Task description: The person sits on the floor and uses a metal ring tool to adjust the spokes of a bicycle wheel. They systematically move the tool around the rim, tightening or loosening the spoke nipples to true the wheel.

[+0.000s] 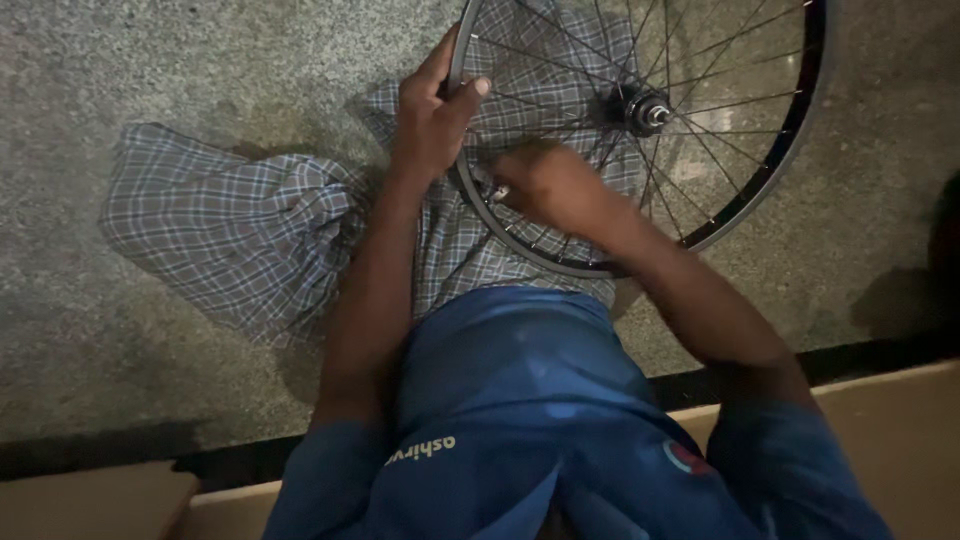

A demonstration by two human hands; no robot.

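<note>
My left hand (432,118) grips the black rim of the spoked wheel (640,110), my right hand (545,185) pinching a spoke nipple, above speckled concrete floor (120,60).

Tan cardboard (900,420) — probably flattened boxes — lies along the bottom edge, under the person.

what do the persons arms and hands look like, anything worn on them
Both hands, the left hand and the right hand, are bare: no gloves, and no rings or watch that can be made out. The forearms are bare too. Short blue sleeves of a blue shirt cover only the upper arms.
</note>
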